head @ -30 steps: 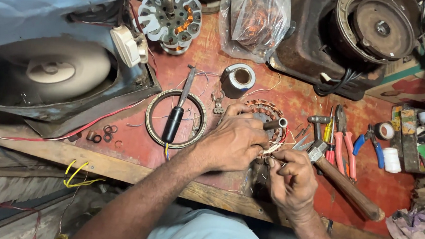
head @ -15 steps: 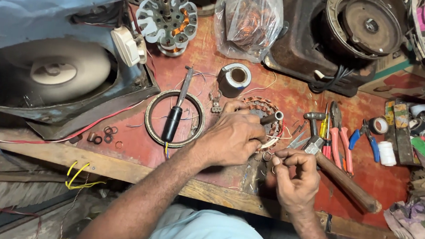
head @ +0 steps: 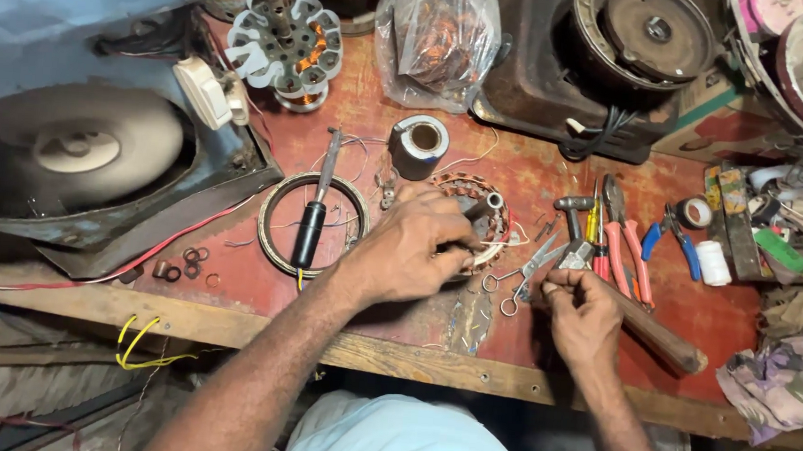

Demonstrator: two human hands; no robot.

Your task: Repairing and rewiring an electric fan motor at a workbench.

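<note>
My left hand (head: 414, 245) rests over a round motor stator with copper windings (head: 478, 212) on the red workbench (head: 519, 168), its fingers closed on the stator's near edge. My right hand (head: 579, 309) sits just right of it, fingertips pinched together near thin pale wires that lead from the stator. What the pinch holds is too small to tell for sure. A pair of small scissors (head: 525, 272) lies between the two hands. Under my right hand lies a hammer with a wooden handle (head: 658, 333).
A screwdriver (head: 312, 219) lies across a metal ring (head: 274, 235). A tape roll (head: 418, 144), pliers with red handles (head: 622, 241), a wound stator (head: 282, 48), a plastic bag (head: 438, 35), motor housings (head: 646, 35) and a grey fan casing (head: 68, 146) surround the spot.
My right hand has shifted slightly down and right, away from the stator. My left hand stays on the stator. The view has drifted a little.
</note>
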